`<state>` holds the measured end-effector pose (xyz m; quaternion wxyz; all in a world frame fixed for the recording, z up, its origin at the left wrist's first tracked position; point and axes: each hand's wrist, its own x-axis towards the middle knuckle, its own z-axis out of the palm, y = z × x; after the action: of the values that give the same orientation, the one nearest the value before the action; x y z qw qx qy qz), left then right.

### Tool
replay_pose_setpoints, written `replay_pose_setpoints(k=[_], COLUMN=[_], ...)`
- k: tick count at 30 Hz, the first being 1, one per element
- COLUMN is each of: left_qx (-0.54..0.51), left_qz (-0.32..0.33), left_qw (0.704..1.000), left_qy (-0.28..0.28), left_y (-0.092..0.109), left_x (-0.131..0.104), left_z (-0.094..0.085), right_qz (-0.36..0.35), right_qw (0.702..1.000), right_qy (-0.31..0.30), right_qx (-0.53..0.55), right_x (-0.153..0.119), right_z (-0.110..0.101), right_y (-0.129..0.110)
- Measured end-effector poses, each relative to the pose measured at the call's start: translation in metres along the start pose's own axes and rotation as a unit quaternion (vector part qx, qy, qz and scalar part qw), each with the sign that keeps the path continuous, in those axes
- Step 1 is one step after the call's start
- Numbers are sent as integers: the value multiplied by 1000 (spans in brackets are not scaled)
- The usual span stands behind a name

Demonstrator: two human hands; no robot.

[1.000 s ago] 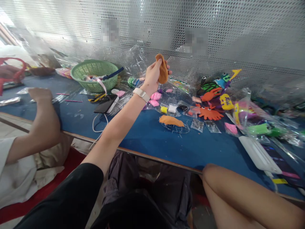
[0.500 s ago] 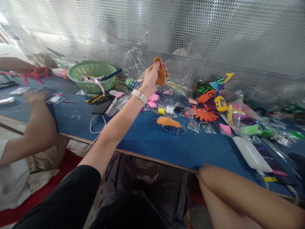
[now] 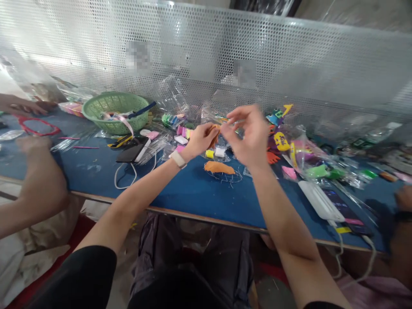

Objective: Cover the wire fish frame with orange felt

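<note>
My left hand (image 3: 202, 138), with a pale band at the wrist, is closed on an orange clay piece (image 3: 215, 134) over the middle of the table. Beside it on the right, my right hand (image 3: 246, 133) is raised, fingers curved and apart, slightly blurred, its fingertips close to the clay. Whether they touch it cannot be made out. Below both hands an orange clay strip (image 3: 219, 168) lies along a wire mesh form (image 3: 236, 176) on the blue table. Small yellow (image 3: 209, 153) and white (image 3: 220, 152) pieces in clear wrap lie just behind it.
A green basket (image 3: 116, 112) and a black phone (image 3: 132, 150) with a cable are on the left. Coloured clay figures, a white power bank (image 3: 321, 201) and another phone lie right. Other people's arms are at both sides; a perforated metal panel (image 3: 193, 38) stands behind.
My left hand has come down and nearer with the orange piece. My right hand has risen from the table's front edge to beside it. The view has shifted, showing someone's arm at far right.
</note>
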<state>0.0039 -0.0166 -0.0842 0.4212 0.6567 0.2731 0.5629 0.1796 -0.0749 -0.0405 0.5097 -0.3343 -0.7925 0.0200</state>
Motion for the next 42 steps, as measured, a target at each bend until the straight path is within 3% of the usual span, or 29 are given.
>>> replay_pose_setpoints(k=[3, 8, 12, 21, 29, 35, 42], left_qx=[73, 231, 249, 255, 289, 287, 182], left_qz=[9, 24, 20, 7, 36, 36, -45], left_qw=[993, 965, 962, 961, 950, 952, 975], left_qy=[-93, -119, -109, -105, -115, -98, -116], left_y=[-9, -18, -21, -29, -33, -38, -40], left_x=[-36, -61, -61, -59, -57, -57, -60], left_z=[-13, -30, -29, -27, -30, -29, -28], right_qz=[-34, 2, 23, 180, 180, 167, 193], right_qw=[999, 998, 998, 968, 960, 961, 954], right_qy=[21, -47, -38, 37, -24, -20, 9], right_qx=[30, 38, 40, 171, 211, 222, 229], right_x=[-33, -68, -68, -61, -63, -63, -61], right_z=[22, 42, 40, 38, 43, 44, 45], right_y=[27, 48, 47, 74, 84, 82, 79])
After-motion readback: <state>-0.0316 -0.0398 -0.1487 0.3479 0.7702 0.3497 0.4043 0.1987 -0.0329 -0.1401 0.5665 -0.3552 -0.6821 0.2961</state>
